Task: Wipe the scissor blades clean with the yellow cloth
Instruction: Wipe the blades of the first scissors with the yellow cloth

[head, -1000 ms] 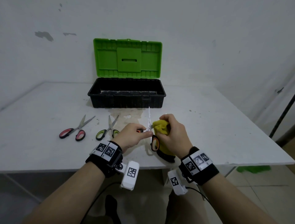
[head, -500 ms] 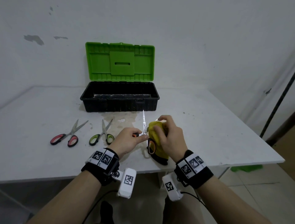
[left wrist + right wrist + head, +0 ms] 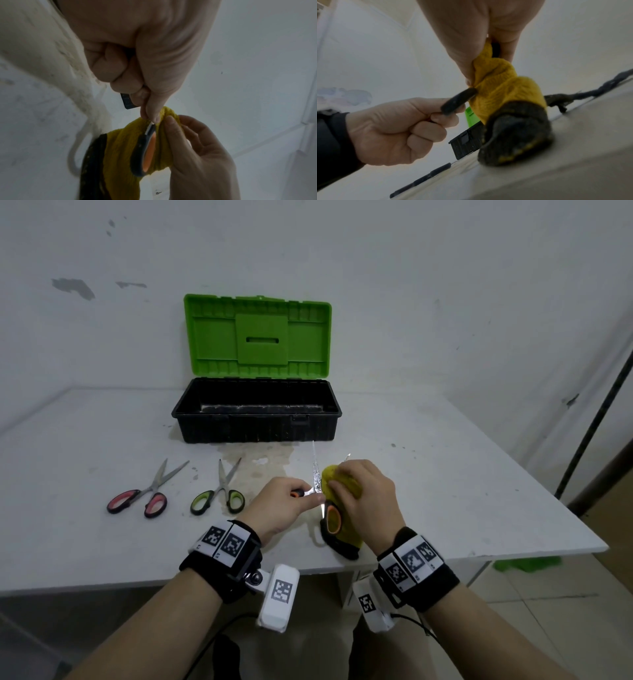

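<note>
No legible words, brands or numbers anywhere; only black-and-white square code markers on the left wristband [image 3: 224,541], right wristband [image 3: 412,559] and the white camera housings [image 3: 281,592] under the wrists, not readable as text

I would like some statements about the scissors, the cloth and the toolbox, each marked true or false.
1. The left hand grips the orange-handled scissors. True.
2. The right hand holds the yellow knitted cloth against a blade. True.
3. The green lid of the black plastic toolbox is closed. False: it stands open.
4. Red-handled scissors lie inside the toolbox. False: they lie on the white table, left of the green-handled scissors.
</note>
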A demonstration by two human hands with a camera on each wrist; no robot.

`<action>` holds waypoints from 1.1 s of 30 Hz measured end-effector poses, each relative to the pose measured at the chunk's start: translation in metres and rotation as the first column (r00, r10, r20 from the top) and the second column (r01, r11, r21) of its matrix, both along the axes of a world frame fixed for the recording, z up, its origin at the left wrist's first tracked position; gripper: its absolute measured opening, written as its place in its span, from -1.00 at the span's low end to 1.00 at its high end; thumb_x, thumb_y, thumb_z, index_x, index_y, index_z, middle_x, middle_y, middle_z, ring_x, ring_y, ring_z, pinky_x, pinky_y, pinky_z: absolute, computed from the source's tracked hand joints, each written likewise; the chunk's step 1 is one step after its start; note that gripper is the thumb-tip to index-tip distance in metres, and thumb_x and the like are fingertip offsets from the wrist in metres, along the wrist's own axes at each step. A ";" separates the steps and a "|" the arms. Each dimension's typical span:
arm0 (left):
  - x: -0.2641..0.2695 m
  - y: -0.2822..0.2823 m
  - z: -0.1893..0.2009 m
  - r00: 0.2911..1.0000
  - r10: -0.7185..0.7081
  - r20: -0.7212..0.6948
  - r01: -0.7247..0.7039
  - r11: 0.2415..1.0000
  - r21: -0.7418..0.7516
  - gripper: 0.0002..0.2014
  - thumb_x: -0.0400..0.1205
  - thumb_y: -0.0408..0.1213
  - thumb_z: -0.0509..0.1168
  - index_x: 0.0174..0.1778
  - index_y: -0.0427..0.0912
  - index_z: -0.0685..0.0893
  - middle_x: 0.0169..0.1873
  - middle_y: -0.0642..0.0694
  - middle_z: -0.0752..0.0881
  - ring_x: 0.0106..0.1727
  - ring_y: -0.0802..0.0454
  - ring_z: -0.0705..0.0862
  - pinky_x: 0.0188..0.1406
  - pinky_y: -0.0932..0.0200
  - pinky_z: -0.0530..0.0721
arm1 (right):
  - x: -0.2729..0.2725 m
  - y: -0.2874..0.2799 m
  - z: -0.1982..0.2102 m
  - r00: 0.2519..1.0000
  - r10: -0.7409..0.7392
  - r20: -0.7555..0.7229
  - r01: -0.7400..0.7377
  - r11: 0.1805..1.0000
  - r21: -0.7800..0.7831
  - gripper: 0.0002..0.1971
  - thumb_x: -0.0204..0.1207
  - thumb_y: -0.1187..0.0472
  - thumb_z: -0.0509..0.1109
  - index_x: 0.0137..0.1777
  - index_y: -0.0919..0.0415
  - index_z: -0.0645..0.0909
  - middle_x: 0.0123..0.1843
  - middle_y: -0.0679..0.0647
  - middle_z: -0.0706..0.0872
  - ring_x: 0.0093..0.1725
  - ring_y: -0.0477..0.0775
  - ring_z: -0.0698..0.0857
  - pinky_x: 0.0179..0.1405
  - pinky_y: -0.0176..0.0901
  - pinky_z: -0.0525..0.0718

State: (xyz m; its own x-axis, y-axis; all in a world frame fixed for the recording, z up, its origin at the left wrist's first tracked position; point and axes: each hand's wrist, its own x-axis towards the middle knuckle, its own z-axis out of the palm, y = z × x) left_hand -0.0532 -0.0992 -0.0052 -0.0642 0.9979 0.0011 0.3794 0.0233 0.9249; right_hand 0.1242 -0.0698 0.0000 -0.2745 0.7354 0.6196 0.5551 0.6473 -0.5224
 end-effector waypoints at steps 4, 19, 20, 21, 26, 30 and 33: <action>-0.001 -0.001 0.001 0.999 -0.008 -0.038 0.009 1.000 0.026 -0.75 0.58 -0.05 0.50 -0.32 -0.11 0.75 -0.59 0.14 0.44 -0.51 0.19 0.37 -0.38 0.18 0.36 | 0.000 0.003 -0.005 1.000 0.004 0.029 -0.006 0.998 0.058 -0.82 0.50 0.23 0.52 0.09 0.19 0.78 0.07 0.01 0.71 0.00 -0.16 0.64 0.11 -0.57 0.48; -0.009 -0.005 0.002 0.998 -0.015 -0.054 0.015 1.000 -0.013 -0.78 0.58 -0.10 0.51 -0.33 -0.08 0.73 -0.50 0.11 0.46 -0.44 0.16 0.40 -0.36 0.24 0.38 | 0.030 0.020 0.019 0.993 -0.105 -0.044 0.104 0.994 -0.024 -0.91 0.49 0.18 0.53 -0.02 0.09 0.79 -0.06 -0.10 0.76 -0.05 -0.17 0.65 0.05 -0.57 0.50; -0.008 -0.004 0.003 0.998 -0.017 -0.060 0.016 1.000 -0.014 -0.78 0.58 -0.09 0.51 -0.33 -0.08 0.73 -0.51 0.10 0.45 -0.45 0.17 0.39 -0.38 0.25 0.37 | 0.028 0.014 0.020 0.998 -0.063 -0.029 0.063 0.998 0.002 -0.91 0.48 0.19 0.54 -0.03 0.09 0.79 -0.06 -0.10 0.76 -0.05 -0.18 0.66 0.05 -0.57 0.51; -0.007 -0.003 0.005 0.998 -0.022 -0.066 0.021 1.000 -0.011 -0.78 0.59 -0.09 0.50 -0.30 -0.11 0.75 -0.51 0.09 0.45 -0.48 0.20 0.38 -0.41 0.27 0.36 | 0.024 0.008 0.020 1.000 -0.022 -0.007 0.023 1.000 0.019 -0.90 0.47 0.20 0.55 -0.03 0.10 0.79 -0.05 -0.09 0.77 -0.05 -0.18 0.67 0.06 -0.54 0.53; 0.004 -0.004 0.015 0.993 -0.074 -0.088 0.079 0.996 0.047 -0.73 0.60 -0.07 0.48 -0.18 -0.24 0.79 -0.46 -0.03 0.40 -0.44 0.10 0.34 -0.36 0.16 0.34 | 0.013 0.002 0.018 0.998 0.036 0.050 -0.037 0.999 0.022 -0.88 0.46 0.21 0.55 -0.02 0.15 0.81 -0.02 -0.04 0.75 -0.05 -0.16 0.66 0.04 -0.63 0.47; 0.003 -0.006 0.020 0.989 -0.078 -0.129 0.089 0.992 0.089 -0.74 0.59 -0.02 0.48 -0.24 -0.16 0.79 -0.48 0.00 0.42 -0.43 0.09 0.36 -0.34 0.08 0.36 | 0.012 0.004 0.020 0.996 -0.013 0.084 0.010 0.999 0.042 -0.87 0.48 0.22 0.54 0.00 0.18 0.80 -0.01 -0.02 0.72 -0.08 -0.18 0.60 0.00 -0.71 0.42; 0.003 -0.009 0.018 0.990 -0.061 -0.128 0.071 0.995 0.071 -0.78 0.59 -0.05 0.49 -0.26 -0.12 0.79 -0.51 0.04 0.42 -0.45 0.11 0.36 -0.33 0.10 0.37 | 0.021 0.015 0.028 0.992 -0.124 0.026 0.124 0.992 -0.004 -0.88 0.50 0.21 0.51 0.00 0.19 0.80 -0.01 0.00 0.72 -0.08 -0.11 0.62 0.05 -0.61 0.46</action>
